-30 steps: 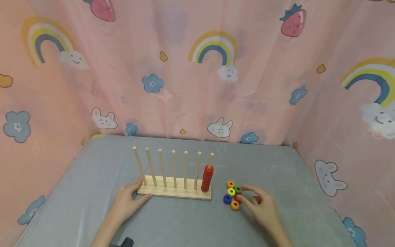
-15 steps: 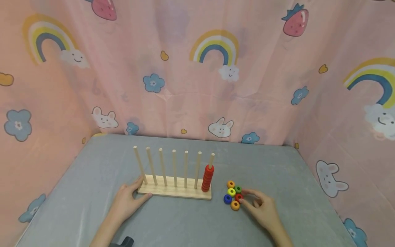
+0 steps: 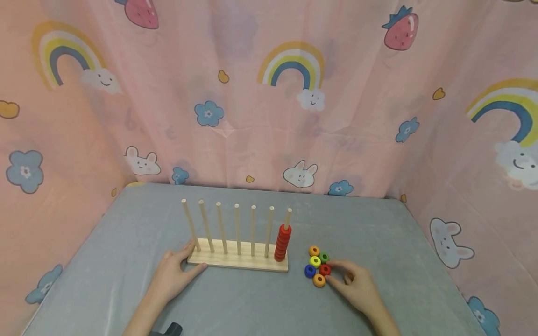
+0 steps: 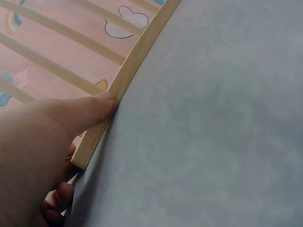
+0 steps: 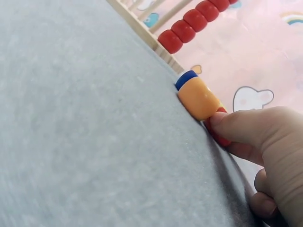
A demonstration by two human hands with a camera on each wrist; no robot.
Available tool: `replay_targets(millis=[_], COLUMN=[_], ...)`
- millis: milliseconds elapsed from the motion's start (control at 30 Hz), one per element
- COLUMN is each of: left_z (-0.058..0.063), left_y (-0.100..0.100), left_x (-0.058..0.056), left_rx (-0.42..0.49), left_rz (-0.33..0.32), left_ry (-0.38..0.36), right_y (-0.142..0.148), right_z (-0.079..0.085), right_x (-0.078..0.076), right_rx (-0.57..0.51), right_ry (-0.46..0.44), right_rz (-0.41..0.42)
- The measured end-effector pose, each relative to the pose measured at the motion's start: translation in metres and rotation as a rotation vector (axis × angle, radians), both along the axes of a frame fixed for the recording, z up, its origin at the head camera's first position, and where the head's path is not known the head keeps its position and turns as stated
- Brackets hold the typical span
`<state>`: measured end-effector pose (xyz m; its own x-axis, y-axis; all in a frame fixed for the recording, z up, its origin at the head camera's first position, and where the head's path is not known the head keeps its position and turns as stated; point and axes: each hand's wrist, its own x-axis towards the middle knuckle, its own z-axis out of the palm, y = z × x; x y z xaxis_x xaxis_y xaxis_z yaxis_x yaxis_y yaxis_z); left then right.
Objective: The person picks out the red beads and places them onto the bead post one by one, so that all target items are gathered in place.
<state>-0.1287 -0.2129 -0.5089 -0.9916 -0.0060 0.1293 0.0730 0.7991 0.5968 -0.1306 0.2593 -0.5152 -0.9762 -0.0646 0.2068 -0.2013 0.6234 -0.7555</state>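
A wooden counting rack (image 3: 237,261) stands on the table, with upright pegs along its base. Red beads (image 3: 282,242) are stacked on its rightmost peg. My left hand (image 3: 172,275) grips the base's left end; in the left wrist view its thumb (image 4: 92,111) presses the front edge. To the right of the rack lie loose beads: green (image 3: 324,257), yellow (image 3: 315,261), blue (image 3: 310,271), and two orange, one at the back (image 3: 314,251) and one in front (image 3: 319,280). My right hand (image 3: 355,284) pinches a loose red bead (image 3: 325,269), partly hidden by the thumb in the right wrist view.
A grey cloth (image 3: 252,308) covers the table. Behind and at both sides hangs a pink patterned curtain (image 3: 235,149). A dark object (image 3: 171,329) shows at the bottom edge beside the left forearm.
My right index finger has come down from beside the green bead to the red one. The front orange bead has shifted slightly left and nearer. My left hand and the rack stay still.
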Motion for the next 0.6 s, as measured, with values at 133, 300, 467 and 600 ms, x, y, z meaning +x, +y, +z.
replay_targets(millis=[133, 300, 467, 600], left_z=[-0.0003, -0.0004, 0.0011, 0.0008], left_y=[0.0001, 0.0005, 0.0011, 0.0010], left_x=[-0.0003, -0.0008, 0.0000, 0.0002], left_rx=[-0.003, -0.006, 0.004, 0.002], left_rz=[0.004, 0.008, 0.008, 0.005], left_ry=[-0.003, -0.008, -0.018, -0.013], right_y=[-0.0006, -0.0018, -0.0024, -0.0029], right_z=[0.0006, 0.0007, 0.0007, 0.0017], right_x=[-0.0014, -0.0021, -0.0015, -0.0014], right_rx=[0.048, 0.065, 0.069, 0.058], right_ry=[-0.020, -0.020, -0.007, -0.029], right_rz=[0.003, -0.001, -0.004, -0.017])
